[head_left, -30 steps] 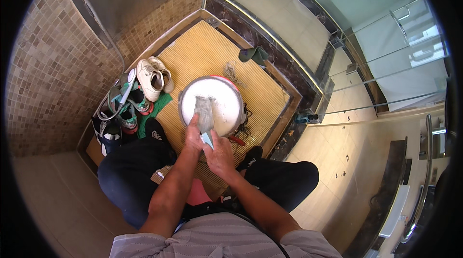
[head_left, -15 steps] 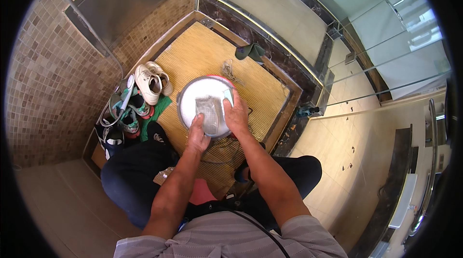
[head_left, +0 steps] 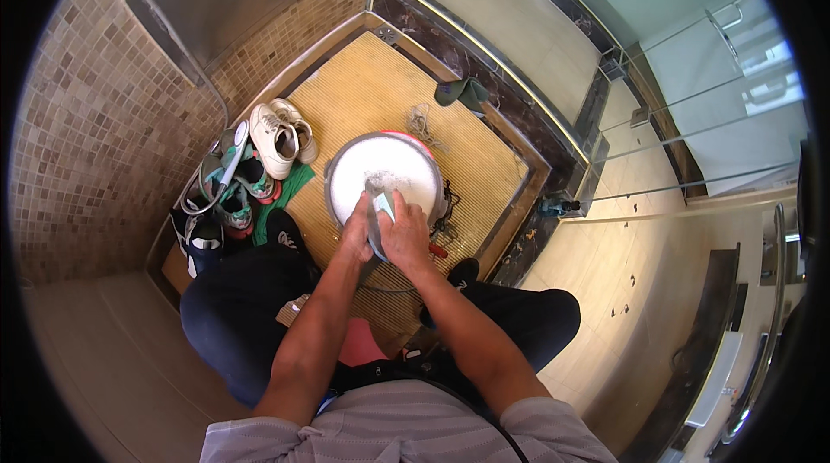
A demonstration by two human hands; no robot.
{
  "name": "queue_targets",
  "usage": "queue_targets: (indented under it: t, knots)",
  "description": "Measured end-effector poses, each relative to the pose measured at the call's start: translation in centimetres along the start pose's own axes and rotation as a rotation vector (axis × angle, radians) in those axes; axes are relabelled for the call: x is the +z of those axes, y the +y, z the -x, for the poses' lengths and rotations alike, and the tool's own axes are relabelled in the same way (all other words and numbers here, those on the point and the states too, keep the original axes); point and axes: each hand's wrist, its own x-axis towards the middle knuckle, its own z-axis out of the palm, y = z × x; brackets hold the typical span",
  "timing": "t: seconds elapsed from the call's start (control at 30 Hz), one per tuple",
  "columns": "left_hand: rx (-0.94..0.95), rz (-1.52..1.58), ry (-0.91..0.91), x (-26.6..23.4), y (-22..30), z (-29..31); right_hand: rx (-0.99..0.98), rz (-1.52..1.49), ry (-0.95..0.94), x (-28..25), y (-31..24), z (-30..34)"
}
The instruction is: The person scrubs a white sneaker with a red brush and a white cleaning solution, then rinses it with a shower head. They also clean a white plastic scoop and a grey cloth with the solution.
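Observation:
A round grey basin (head_left: 329,184) full of white foam (head_left: 380,158) stands on the mat in front of me. Over its near edge my left hand (head_left: 355,229) is closed on a grey flat piece (head_left: 375,240), whose exact kind I cannot make out. My right hand (head_left: 408,231) presses a small pale green block (head_left: 383,204), bar-shaped like soap, against that piece. Its fingers hide part of the block. Grey suds lie on the foam just beyond my fingers.
Left of the basin are white sneakers (head_left: 274,141), several other shoes (head_left: 233,208) and a shower head (head_left: 235,152) on a green cloth (head_left: 296,181). Loose laces (head_left: 421,124) and a dark cap (head_left: 462,93) lie farther off on the ribbed mat (head_left: 363,74). Glass panels stand at right.
The grey piece has been drawn nearer me and tilted, showing narrower. My right hand has moved down and left with the pale block, from the basin's right side onto the piece.

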Motion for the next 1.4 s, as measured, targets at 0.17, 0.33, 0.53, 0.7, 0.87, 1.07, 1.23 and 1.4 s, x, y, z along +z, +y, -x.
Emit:
queue_targets:
  t: [0.17, 0.33, 0.53, 0.7, 0.87, 1.07, 1.23, 1.4]
  knots:
    - [-0.078, 0.137, -0.086, -3.0, -1.3, -0.8, -0.008, -0.04, 0.039, 1.6, -0.6, 4.9]
    - [-0.1, 0.153, -0.083, -2.3, -3.2, 0.0, 0.195, 0.096, -0.038, 0.7, -0.5, 1.4]
    - [-0.051, 0.129, -0.08, 0.0, -2.1, 1.8, 0.31, 0.098, -0.134, 0.7, 1.1, -2.6]
    - [0.04, -0.026, -0.036, -1.0, -1.4, 0.6, 0.087, 0.031, -0.078, -0.3, -1.1, 5.6]
    - [-0.107, 0.059, -0.083, -1.3, -3.1, 0.7, 0.169, 0.127, -0.056, -0.2, -1.0, 3.7]
    - [-0.028, -0.002, 0.011, 0.8, -4.1, 2.6, 0.344, 0.147, -0.135, -0.3, 0.9, -2.7]
    - [-0.047, 0.036, -0.01, -0.8, -2.2, 1.0, 0.19, 0.032, -0.166, -0.8, -0.8, 3.7]
    - [-0.141, 0.085, -0.06, -0.6, -3.4, 1.4, 0.141, 0.13, -0.068, -0.8, -0.9, 4.4]
